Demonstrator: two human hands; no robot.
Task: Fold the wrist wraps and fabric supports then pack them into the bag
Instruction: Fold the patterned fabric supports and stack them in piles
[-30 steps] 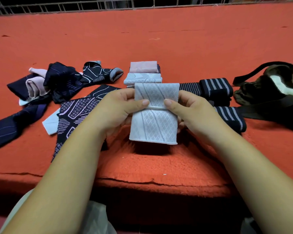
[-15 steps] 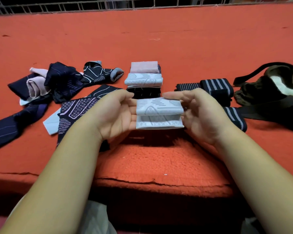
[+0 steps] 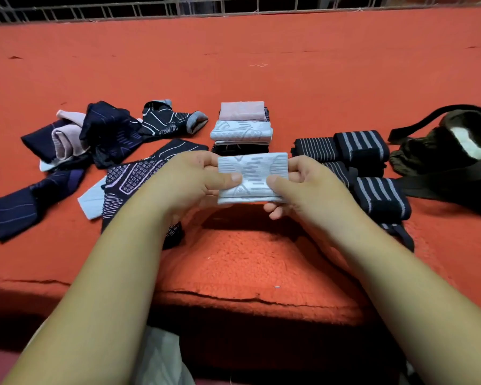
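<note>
A folded light grey patterned fabric support (image 3: 253,173) is held just above the orange surface, in front of me. My left hand (image 3: 197,182) pinches its left end with the thumb on top, and my right hand (image 3: 303,187) pinches its right end the same way. Behind it stands a stack of folded supports (image 3: 242,129), pink on top, light grey below, dark at the bottom. Rolled black wrist wraps with grey stripes (image 3: 361,151) lie to the right. The dark olive bag (image 3: 450,159) lies open at the far right.
A heap of unfolded navy, pink and grey supports (image 3: 103,134) lies at the left, with a dark patterned sleeve (image 3: 139,179) under my left forearm. The orange fleece cover (image 3: 247,273) ends at a front edge near my body. A wire fence (image 3: 150,6) runs along the back.
The grey support hung open lengthwise from both hands, then was folded in half. Now both thumbs press on top of the folded piece, held slightly further from me.
</note>
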